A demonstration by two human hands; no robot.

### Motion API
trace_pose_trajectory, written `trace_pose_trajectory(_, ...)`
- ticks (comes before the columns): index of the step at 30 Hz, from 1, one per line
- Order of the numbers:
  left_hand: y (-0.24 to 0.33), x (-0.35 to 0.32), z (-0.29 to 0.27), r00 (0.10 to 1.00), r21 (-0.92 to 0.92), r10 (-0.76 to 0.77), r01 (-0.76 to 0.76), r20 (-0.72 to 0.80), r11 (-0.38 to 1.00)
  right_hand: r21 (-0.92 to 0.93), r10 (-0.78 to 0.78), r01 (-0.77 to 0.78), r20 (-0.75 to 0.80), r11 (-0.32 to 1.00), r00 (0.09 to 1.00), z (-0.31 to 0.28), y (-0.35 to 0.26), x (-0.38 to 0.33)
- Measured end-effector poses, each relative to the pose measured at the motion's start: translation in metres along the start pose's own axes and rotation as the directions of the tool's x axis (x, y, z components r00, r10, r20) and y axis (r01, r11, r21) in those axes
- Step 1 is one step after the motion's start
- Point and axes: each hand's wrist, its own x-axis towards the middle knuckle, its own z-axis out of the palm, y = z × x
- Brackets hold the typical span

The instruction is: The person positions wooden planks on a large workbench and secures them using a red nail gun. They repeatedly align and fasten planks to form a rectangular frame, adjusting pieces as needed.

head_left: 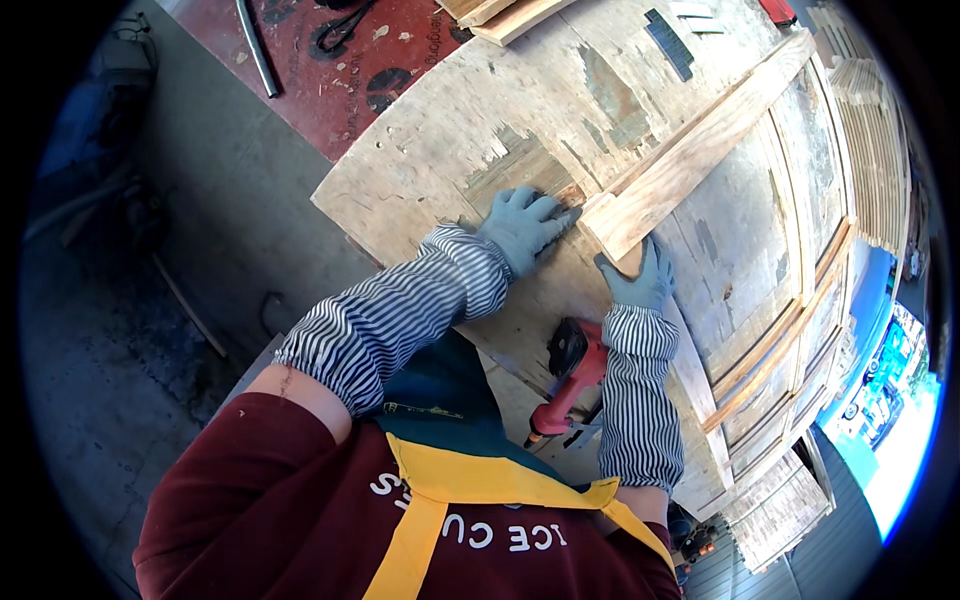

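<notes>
Diagonally, the pale, rectangular wooden beam (700,150) runs up-right from its near end—set between the hands—across the worn plywood board (420,165). The blue-gray-gloved right hand (643,284) sits against its lower edge, grip indeterminate; the blue-gray-gloved left hand (524,226) lies just beside, fingers extended.

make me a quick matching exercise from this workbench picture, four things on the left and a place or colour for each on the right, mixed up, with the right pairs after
Column one
1. left hand
2. power drill
3. sleeve covers
4. metal tube

Column two
a. dark and white stripes
b. lying on the red board, upper left
c. on the worn plywood, left of the near end of the wooden beam
d. red and black

Right pairs: 1-c, 2-d, 3-a, 4-b
</notes>
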Motion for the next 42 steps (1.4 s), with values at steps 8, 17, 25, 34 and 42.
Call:
trace_pose_trajectory(8, -0.006, 0.000, 0.007, 0.993, 0.041, 0.050, -0.046, -0.103, 0.998, -0.025, 0.025, -0.024, 0.056, 0.999, 0.998, -0.006, -0.006, 0.001)
trace_pose_trajectory(17, -0.004, 0.002, 0.002, 0.997, 0.023, 0.041, -0.040, -0.060, 0.999, -0.040, 0.006, -0.004, 0.028, 0.999, 1.000, -0.002, -0.003, -0.002)
trace_pose_trajectory(25, -0.006, 0.001, 0.005, 0.998, 0.023, 0.044, -0.043, -0.049, 0.999, -0.008, -0.014, 0.014, 0.011, 1.000, 1.000, -0.002, -0.004, -0.001)
trace_pose_trajectory(34, -0.005, 0.001, 0.002, 0.999, 0.011, 0.032, -0.032, -0.026, 0.999, -0.032, 0.002, -0.003, -0.025, 0.999, 1.000, -0.001, -0.011, -0.001)
trace_pose_trajectory(42, -0.002, 0.003, -0.005, 1.000, -0.016, 0.017, -0.017, -0.006, 1.000, -0.097, 0.019, -0.020, -0.003, 0.995, 1.000, -0.002, -0.019, -0.001)
